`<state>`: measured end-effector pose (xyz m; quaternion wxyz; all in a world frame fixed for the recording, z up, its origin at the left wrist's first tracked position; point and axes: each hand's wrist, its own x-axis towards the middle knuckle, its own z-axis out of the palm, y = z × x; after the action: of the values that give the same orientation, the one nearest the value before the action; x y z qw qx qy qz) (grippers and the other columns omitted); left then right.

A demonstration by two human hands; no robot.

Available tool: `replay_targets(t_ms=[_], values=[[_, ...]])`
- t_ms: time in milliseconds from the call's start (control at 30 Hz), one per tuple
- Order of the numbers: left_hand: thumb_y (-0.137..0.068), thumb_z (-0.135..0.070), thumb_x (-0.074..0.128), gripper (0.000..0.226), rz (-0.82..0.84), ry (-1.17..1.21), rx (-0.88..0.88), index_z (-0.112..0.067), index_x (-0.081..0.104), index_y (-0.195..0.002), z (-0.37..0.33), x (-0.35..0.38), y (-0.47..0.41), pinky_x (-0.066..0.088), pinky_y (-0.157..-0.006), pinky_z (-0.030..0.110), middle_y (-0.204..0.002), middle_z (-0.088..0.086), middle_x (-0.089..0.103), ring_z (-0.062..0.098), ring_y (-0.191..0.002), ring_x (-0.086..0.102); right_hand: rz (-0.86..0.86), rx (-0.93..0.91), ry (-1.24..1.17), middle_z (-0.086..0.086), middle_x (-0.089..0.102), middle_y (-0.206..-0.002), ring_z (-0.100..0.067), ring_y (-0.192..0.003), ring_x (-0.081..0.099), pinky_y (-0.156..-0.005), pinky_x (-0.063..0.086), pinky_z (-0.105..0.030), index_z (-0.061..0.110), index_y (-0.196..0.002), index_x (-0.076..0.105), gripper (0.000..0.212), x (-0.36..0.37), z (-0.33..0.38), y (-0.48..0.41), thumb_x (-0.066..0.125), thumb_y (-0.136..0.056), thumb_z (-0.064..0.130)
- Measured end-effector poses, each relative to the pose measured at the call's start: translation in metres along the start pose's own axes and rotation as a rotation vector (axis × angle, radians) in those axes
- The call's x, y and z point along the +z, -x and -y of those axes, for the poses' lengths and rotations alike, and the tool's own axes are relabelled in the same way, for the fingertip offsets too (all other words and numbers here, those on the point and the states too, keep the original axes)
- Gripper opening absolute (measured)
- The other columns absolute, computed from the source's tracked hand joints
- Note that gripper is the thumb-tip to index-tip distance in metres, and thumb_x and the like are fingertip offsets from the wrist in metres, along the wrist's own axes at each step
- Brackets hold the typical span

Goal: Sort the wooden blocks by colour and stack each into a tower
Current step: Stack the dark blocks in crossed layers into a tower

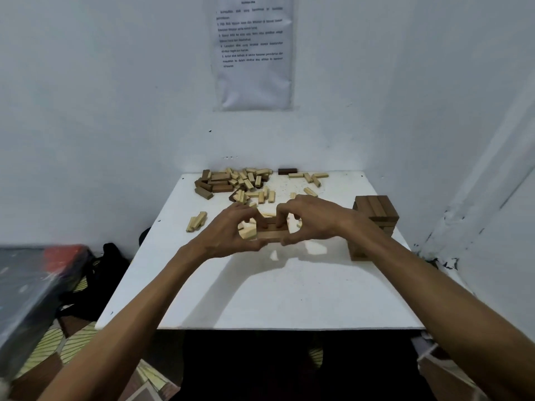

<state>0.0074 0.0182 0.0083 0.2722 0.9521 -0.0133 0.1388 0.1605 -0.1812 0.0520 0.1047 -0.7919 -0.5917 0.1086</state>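
Note:
Both hands meet over the middle of the white table (pixel 260 290). My left hand (pixel 228 235) and my right hand (pixel 307 219) grip a small bundle of brown blocks (pixel 270 232) from either end, thumbs below and fingers curled over the top. A pale block (pixel 248 232) shows between my left fingers. A brown block tower (pixel 375 218) stands at the right edge, partly hidden by my right wrist. A mixed heap of pale and brown blocks (pixel 234 183) lies at the back left.
Loose pale blocks (pixel 309 178) are scattered at the back right, with one dark block (pixel 287 171) by the wall. Two pale blocks (pixel 197 221) lie at the left edge. White walls close in behind and to the right. A dark bag (pixel 95 279) sits on the floor at left.

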Motion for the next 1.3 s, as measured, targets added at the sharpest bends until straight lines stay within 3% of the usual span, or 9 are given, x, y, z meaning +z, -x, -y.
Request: replay_targets(t_ms=[133, 233, 333, 500, 567, 700, 900, 1133, 1300], values=[[-0.076, -0.044, 0.082, 0.031, -0.032, -0.002, 0.055, -0.032, 0.069, -0.101, -0.023, -0.011, -0.025, 0.047, -0.082, 0.038, -0.096, -0.014, 0.066, 0.015, -0.094, 0.055, -0.049, 0.013, -0.027, 0.013, 0.066, -0.107, -0.011, -0.096, 0.051, -0.085, 0.048, -0.04, 0.036, -0.102, 0.062, 0.032, -0.03, -0.011, 0.014, 0.08, -0.081, 0.051], [-0.075, -0.05, 0.077, 0.034, -0.031, 0.012, 0.056, -0.032, 0.069, -0.103, -0.042, -0.013, -0.043, 0.049, -0.082, 0.038, -0.099, -0.011, 0.067, 0.013, -0.095, 0.056, -0.102, 0.035, -0.105, 0.022, 0.062, -0.098, -0.003, -0.095, 0.052, -0.083, 0.047, -0.032, 0.035, -0.103, 0.065, 0.028, -0.049, -0.02, 0.033, 0.081, -0.082, 0.045], [-0.075, -0.051, 0.077, 0.035, -0.032, 0.039, 0.032, -0.034, 0.068, -0.105, -0.061, -0.011, -0.061, 0.05, -0.087, 0.036, -0.099, -0.016, 0.064, 0.009, -0.1, 0.056, -0.135, 0.077, -0.177, 0.024, 0.061, -0.099, -0.003, -0.099, 0.052, -0.083, 0.046, -0.03, 0.041, -0.102, 0.066, 0.028, -0.064, -0.037, 0.05, 0.08, -0.079, 0.045], [-0.08, -0.029, 0.087, 0.032, -0.049, 0.035, 0.071, -0.023, 0.071, -0.108, -0.096, 0.003, -0.093, 0.044, -0.089, 0.025, -0.096, -0.032, 0.06, 0.005, -0.1, 0.052, -0.159, 0.111, -0.195, 0.032, 0.061, -0.105, -0.005, -0.103, 0.052, -0.081, 0.043, -0.028, 0.043, -0.105, 0.064, 0.028, -0.082, -0.07, 0.078, 0.079, -0.081, 0.039], [-0.078, -0.037, 0.085, 0.036, -0.036, 0.03, 0.094, -0.023, 0.071, -0.108, -0.107, 0.013, -0.104, 0.043, -0.089, 0.026, -0.097, -0.036, 0.06, 0.007, -0.099, 0.051, -0.168, 0.126, -0.182, 0.033, 0.058, -0.101, -0.006, -0.103, 0.052, -0.081, 0.043, -0.027, 0.04, -0.108, 0.064, 0.029, -0.086, -0.081, 0.09, 0.079, -0.083, 0.037], [-0.07, -0.063, 0.069, 0.048, -0.012, -0.013, 0.118, -0.029, 0.069, -0.105, -0.117, 0.035, -0.12, 0.045, -0.085, 0.027, -0.104, -0.019, 0.066, 0.012, -0.1, 0.051, -0.153, 0.17, -0.186, 0.03, 0.054, -0.099, -0.004, -0.103, 0.05, -0.084, 0.045, -0.031, 0.038, -0.112, 0.065, 0.031, -0.087, -0.102, 0.108, 0.078, -0.085, 0.033], [-0.079, -0.042, 0.084, 0.035, -0.031, -0.017, 0.102, -0.028, 0.069, -0.107, -0.13, 0.059, -0.134, 0.046, -0.082, 0.032, -0.104, -0.014, 0.067, 0.012, -0.099, 0.048, -0.165, 0.185, -0.179, 0.032, 0.056, -0.104, -0.005, -0.104, 0.05, -0.082, 0.042, -0.027, 0.04, -0.11, 0.063, 0.032, -0.083, -0.122, 0.123, 0.079, -0.083, 0.031], [-0.069, -0.066, 0.065, 0.052, 0.001, -0.028, 0.08, -0.032, 0.069, -0.108, -0.134, 0.069, -0.139, 0.043, -0.081, 0.023, -0.106, -0.019, 0.067, 0.008, -0.099, 0.048, -0.168, 0.22, -0.182, 0.027, 0.056, -0.109, -0.006, -0.105, 0.05, -0.083, 0.044, -0.028, 0.041, -0.109, 0.061, 0.035, -0.08, -0.133, 0.13, 0.079, -0.08, 0.034], [-0.076, -0.052, 0.079, 0.041, 0.001, -0.033, 0.091, -0.03, 0.07, -0.109, -0.139, 0.073, -0.143, 0.037, -0.076, 0.019, -0.104, -0.018, 0.065, 0.009, -0.099, 0.048, -0.177, 0.232, -0.182, 0.025, 0.054, -0.104, -0.007, -0.102, 0.049, -0.079, 0.041, -0.026, 0.039, -0.111, 0.062, 0.036, -0.077, -0.137, 0.136, 0.08, -0.081, 0.032]])
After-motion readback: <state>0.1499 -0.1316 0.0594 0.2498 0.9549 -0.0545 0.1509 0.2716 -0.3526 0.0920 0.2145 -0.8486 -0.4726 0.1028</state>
